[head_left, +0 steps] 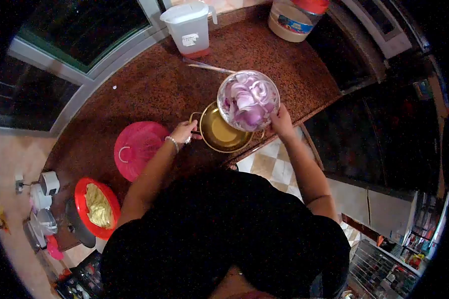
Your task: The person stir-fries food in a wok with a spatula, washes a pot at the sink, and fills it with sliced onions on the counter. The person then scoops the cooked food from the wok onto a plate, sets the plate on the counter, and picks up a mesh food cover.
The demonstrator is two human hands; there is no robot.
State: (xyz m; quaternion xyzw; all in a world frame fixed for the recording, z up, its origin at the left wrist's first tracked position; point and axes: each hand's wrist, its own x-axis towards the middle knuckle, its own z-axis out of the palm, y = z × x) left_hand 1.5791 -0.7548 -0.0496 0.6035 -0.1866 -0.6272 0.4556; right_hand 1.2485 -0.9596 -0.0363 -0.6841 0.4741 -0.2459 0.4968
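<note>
- Left hand (184, 132) — fingers clasping the handle (196, 113) of the round gold metal pan (221, 135), near the speckled red-brown table's (149, 92) edge.
- Right hand (282, 122) — fingers gripping the round pale bowl (221, 91) of sliced purple onions (250, 99), partly over the pan.

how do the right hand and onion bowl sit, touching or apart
Touching: the head view shows the right hand holding the onion bowl at its edge.

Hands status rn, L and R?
Left hand: closed, holding the gold pan at its side.
Right hand: closed on the edge of the bowl of sliced onions.
</note>
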